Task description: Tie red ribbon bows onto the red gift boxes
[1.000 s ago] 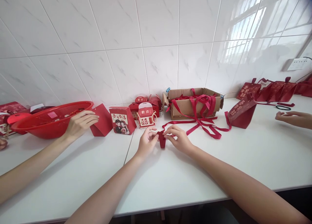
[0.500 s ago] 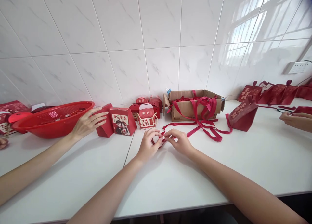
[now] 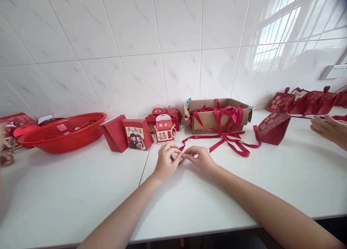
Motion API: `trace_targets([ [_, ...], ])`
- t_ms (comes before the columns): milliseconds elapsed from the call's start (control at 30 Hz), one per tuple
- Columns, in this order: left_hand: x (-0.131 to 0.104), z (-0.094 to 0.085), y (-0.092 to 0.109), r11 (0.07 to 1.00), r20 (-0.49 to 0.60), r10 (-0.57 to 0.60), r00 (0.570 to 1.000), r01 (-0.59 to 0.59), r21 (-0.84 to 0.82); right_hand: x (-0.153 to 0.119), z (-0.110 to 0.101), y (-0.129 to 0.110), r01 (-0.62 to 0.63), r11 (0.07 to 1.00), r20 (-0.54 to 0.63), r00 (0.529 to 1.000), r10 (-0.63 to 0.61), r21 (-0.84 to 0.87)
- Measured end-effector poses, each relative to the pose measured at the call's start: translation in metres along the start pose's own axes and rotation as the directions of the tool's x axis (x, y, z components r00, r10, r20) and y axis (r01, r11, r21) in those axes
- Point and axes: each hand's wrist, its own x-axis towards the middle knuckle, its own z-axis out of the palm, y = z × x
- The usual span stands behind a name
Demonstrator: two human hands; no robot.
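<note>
Over the white table, my left hand (image 3: 167, 159) and my right hand (image 3: 200, 158) meet fingertip to fingertip. Both pinch a dark red ribbon (image 3: 181, 161), part of which loops below my left fingers. The exact spot where the tips meet is small and partly covered. More red ribbon (image 3: 235, 142) trails rightward across the table and up into an open cardboard box (image 3: 197, 128). Just beyond my left hand stands a small red and white gift box (image 3: 164, 131) with rope handles.
Two red boxes (image 3: 137, 135) stand to the left, beside a red plastic basket (image 3: 67, 142). On the right is a red triangular box (image 3: 275, 128), with several red bags by the wall. Other people's hands show at the left edge and right edge (image 3: 329, 129).
A co-worker's arm on the left has drawn back from the red box, which now sits more angled. The right-hand person's hand has shifted. My hands keep their pinch.
</note>
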Motion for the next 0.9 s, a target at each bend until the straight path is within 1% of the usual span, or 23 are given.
trace_targets([
  [200,-0.0008,0.0010,0.0003,1.000,0.009,0.005,1.000,-0.005,-0.010,-0.0005,-0.0023,-0.0002,0.034,0.999,0.048,0.998,-0.033,-0.033],
  [333,-0.0005,0.0021,-0.0027,1.000,0.008,0.025,1.000,-0.025,-0.014,-0.0014,-0.0011,-0.0023,0.046,0.997,0.043,0.998,-0.043,-0.061],
  [433,0.0000,0.0023,-0.0038,0.999,-0.001,0.038,0.999,-0.038,-0.015,-0.0018,0.0002,-0.0025,0.081,0.994,0.032,0.996,-0.079,-0.078],
  [600,0.0006,0.0010,-0.0008,0.996,0.017,-0.030,0.999,0.032,-0.083,-0.0024,-0.0005,-0.0031,0.142,0.985,0.022,0.990,-0.141,-0.101],
  [800,0.0008,0.0005,-0.0002,0.970,0.080,-0.117,0.990,0.131,-0.204,-0.0028,-0.0023,-0.0059,0.139,0.984,0.024,0.990,-0.137,-0.108],
  [900,0.0017,-0.0004,-0.0013,0.957,0.116,-0.132,0.984,0.157,-0.244,-0.0027,-0.0021,-0.0056,0.137,0.985,0.031,0.990,-0.135,-0.103],
])
